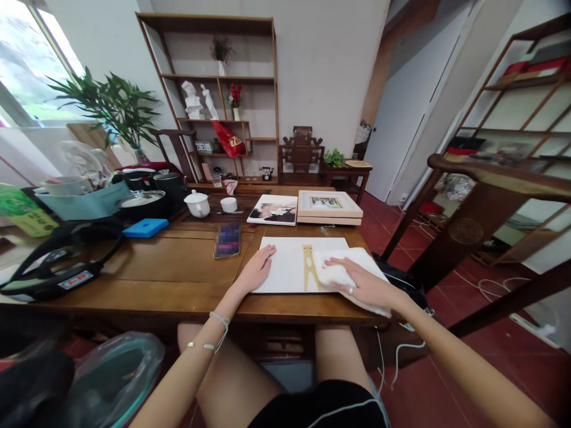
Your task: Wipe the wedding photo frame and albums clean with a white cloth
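A white board (pixel 285 252) lies flat at the front edge of the wooden table. My left hand (pixel 257 271) rests on its left side, fingers stretched out and nothing held. On the board is a flat yellow cat-shaped figure (pixel 307 261) with ears and long legs; whether it is a loose piece or printed, I cannot tell. Just right of it, my right hand (pixel 363 284) has hold of a fluffy white cloth (pixel 334 274). The cloth covers the board's right part and hangs slightly past the table edge. My right palm and fingers press on it.
A dark phone-like object (pixel 227 241), partly blurred, lies left of the board. Behind stand a picture print (pixel 273 210), a framed picture (pixel 330 205), a lidded white cup (pixel 197 204) and a small bowl (pixel 229 205). A headset-like strap (pixel 66 261) and blue box (pixel 146 227) sit left.
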`<state>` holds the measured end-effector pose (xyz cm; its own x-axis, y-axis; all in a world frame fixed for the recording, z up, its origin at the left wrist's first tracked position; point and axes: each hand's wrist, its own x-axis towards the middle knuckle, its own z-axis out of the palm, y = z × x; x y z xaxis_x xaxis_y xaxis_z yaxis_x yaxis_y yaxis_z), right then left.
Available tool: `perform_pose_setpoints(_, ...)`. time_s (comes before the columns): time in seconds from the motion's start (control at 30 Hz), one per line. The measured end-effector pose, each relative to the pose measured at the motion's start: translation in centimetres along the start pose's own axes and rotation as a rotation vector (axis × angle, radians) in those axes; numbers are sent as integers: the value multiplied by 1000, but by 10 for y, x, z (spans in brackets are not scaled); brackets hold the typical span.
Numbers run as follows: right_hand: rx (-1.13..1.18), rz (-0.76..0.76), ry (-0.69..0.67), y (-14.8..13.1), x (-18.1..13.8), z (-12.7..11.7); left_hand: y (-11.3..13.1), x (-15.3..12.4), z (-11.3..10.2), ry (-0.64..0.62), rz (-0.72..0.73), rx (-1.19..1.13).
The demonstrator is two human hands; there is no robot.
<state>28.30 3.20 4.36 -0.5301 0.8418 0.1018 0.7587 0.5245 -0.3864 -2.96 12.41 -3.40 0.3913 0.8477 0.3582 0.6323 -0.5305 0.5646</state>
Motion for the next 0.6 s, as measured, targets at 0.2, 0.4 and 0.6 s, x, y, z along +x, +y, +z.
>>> perform_pose_setpoints(0.2, -79, 83, 61, 37, 68, 6, -1, 2, -1, -5, -14, 8)
perform_pose_setpoints(0.4, -137, 9, 49, 30, 34, 26, -3, 2, 2, 35, 12, -5)
perform_pose_setpoints(0.6, -124, -19, -86, -12, -20, 8, 1, 1, 1, 9, -5, 15)
